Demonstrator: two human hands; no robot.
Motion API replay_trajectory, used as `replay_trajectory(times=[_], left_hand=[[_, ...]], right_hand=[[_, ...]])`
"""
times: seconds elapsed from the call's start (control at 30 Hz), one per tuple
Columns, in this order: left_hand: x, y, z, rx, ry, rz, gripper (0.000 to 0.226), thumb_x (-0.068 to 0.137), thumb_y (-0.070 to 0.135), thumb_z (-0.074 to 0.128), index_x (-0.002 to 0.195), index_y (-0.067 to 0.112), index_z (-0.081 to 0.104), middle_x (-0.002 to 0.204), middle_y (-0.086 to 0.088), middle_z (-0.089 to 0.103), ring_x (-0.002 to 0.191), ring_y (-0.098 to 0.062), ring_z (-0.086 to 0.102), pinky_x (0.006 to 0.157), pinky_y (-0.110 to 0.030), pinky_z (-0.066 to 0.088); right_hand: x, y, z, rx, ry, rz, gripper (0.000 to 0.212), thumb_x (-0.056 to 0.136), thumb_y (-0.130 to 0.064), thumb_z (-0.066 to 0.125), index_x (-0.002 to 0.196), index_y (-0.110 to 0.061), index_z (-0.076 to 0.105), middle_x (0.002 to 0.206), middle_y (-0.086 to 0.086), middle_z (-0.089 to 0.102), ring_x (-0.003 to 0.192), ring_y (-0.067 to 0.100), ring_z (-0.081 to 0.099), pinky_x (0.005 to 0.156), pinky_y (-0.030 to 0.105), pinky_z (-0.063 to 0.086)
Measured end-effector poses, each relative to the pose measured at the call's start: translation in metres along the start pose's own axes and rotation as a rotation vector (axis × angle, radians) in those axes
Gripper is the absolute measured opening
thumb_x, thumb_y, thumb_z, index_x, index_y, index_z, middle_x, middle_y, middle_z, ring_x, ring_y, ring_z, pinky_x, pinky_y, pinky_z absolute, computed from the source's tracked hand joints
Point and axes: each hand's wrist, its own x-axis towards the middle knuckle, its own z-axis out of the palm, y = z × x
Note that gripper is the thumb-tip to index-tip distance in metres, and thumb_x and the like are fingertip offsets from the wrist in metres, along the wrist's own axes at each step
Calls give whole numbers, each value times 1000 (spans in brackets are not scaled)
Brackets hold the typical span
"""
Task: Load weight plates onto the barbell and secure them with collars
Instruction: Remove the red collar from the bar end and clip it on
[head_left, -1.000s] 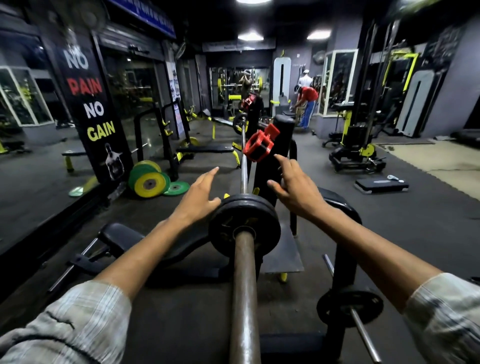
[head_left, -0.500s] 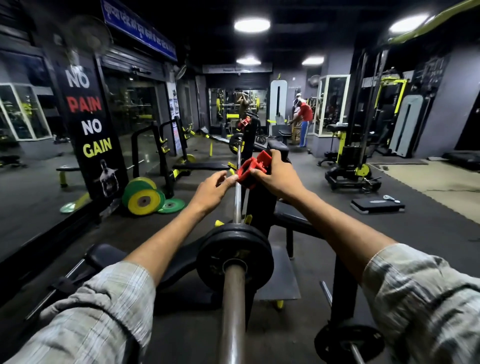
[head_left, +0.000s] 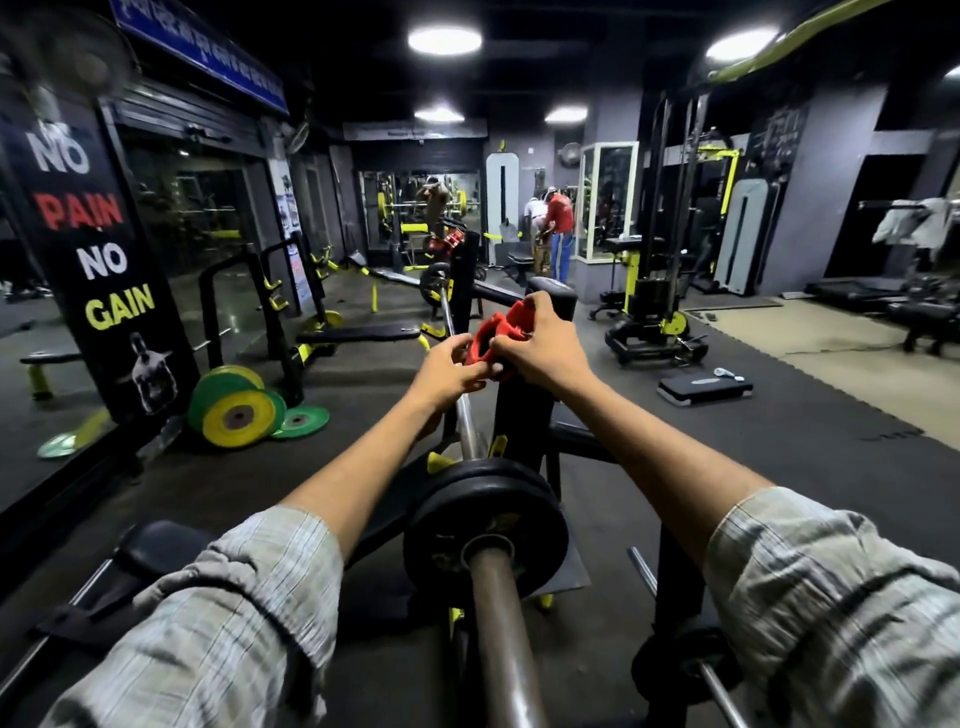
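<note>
1. Head view, taking the black weight plate (head_left: 485, 530) as the landmark: it sits on the near end of the barbell (head_left: 501, 639), whose bare sleeve end runs from it toward the camera, so the plate is loaded but has no collar in front of it.
2. Beyond the plate, above the bar's shaft, both hands meet on a red collar (head_left: 496, 332).
3. The right hand (head_left: 540, 348) is wrapped over the collar's top and far side, holding it steady.
4. The left hand (head_left: 449, 371) pinches its near edge with fingertips, probably working the clamp lever open so the ring can slide onto the sleeve.
5. Far past the plate, another red collar (head_left: 444, 243) sits near the bar's other end.
6. Left of the plate, spare green-yellow plates (head_left: 236, 408) lean on the floor.
</note>
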Motion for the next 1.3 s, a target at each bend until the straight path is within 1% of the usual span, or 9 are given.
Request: replay_trajectory(times=[0.17, 0.23, 0.3, 0.43, 0.63, 0.77, 1.0, 1.1, 1.3], left_hand=[[-14, 2, -13, -184, -44, 9, 43, 89, 20, 76, 129, 7, 63, 111, -9, 71, 101, -21, 70, 90, -40, 57], [-24, 6, -19, -266, -24, 0, 47, 87, 39, 71, 124, 9, 67, 106, -9, 73, 97, -20, 72, 88, -43, 59], [-34, 8, -25, -238, 12, 5, 50, 93, 45, 64, 125, 6, 67, 106, -11, 73, 96, -22, 72, 89, -47, 61], [-62, 4, -34, -297, 12, -21, 41, 106, 35, 52, 126, 2, 67, 108, -13, 73, 93, -21, 72, 76, -35, 64], [-146, 5, -34, -378, -25, -61, 24, 97, 24, 62, 113, 8, 71, 102, -9, 76, 83, -12, 75, 70, -34, 65], [-215, 14, -26, -321, -44, -79, 24, 94, 22, 65, 114, 10, 72, 99, -3, 80, 85, -13, 76, 67, -34, 63], [-335, 30, 9, -209, 94, -94, 35, 83, 31, 71, 113, 13, 74, 109, -15, 76, 94, -26, 74, 71, -35, 65], [-388, 37, 30, -128, 117, -108, 35, 84, 30, 69, 115, 13, 74, 109, -12, 78, 90, -19, 74, 66, -26, 62], [-468, 39, 55, -77, 124, -163, 36, 84, 28, 71, 118, 16, 74, 110, -12, 79, 93, -23, 76, 69, -30, 64]], right_hand=[[-10, -8, -5, 55, 24, -48, 56, 78, -28, 82, 129, -22, 57, 104, -6, 66, 100, 17, 65, 91, 32, 55], [-16, -12, -9, 122, -16, -47, 56, 79, -26, 81, 130, -25, 59, 101, -11, 67, 102, 17, 69, 89, 40, 61], [-24, -14, -12, 207, -80, -27, 55, 81, -23, 81, 132, -28, 60, 106, 0, 72, 100, 23, 74, 80, 47, 65], [-57, -18, -16, 347, -233, 20, 53, 92, -14, 75, 141, -26, 57, 114, 18, 73, 90, 29, 79, 73, 50, 66], [-123, -17, -29, 425, -378, 20, 51, 96, -8, 70, 143, -24, 57, 116, 10, 75, 88, 23, 78, 75, 39, 66], [-175, -11, -49, 467, -464, -3, 55, 93, -3, 70, 142, -27, 59, 120, 8, 74, 100, 23, 77, 79, 40, 65], [-268, -5, -90, 498, -561, -63, 58, 91, -2, 71, 142, -28, 59, 117, 5, 76, 100, 26, 78, 82, 51, 65], [-311, 1, -104, 515, -628, -79, 57, 92, -4, 72, 142, -28, 60, 117, 5, 76, 99, 23, 78, 81, 46, 66], [-377, 18, -116, 502, -677, -116, 63, 88, -8, 75, 143, -33, 58, 123, 4, 72, 101, 19, 76, 80, 42, 66]])
